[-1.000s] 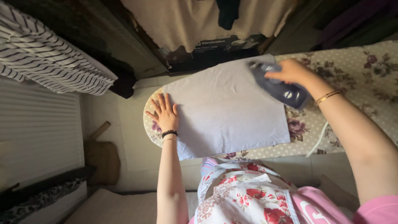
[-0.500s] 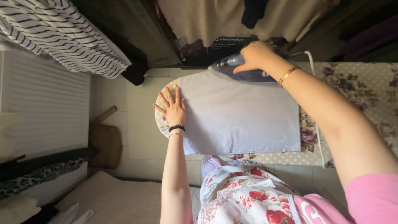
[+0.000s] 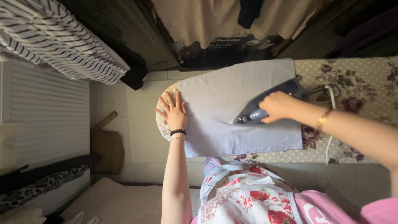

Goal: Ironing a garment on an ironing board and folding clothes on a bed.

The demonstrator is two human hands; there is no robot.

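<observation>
Ironing board (image 3: 365, 83): left hand (image 3: 176, 114) flat at cloth (image 3: 224, 112) edge, right fingers (image 3: 275, 108) grasping iron (image 3: 269, 103).

The right hand (image 3: 278, 107) hides the iron's (image 3: 265, 108) handle.

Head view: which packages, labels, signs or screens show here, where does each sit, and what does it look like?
Box: on the floor past the far edge of the ironing board, under hanging beige cloth; dark, rectangular, with pale lettering and a small picture.
No screens or signs.
</observation>
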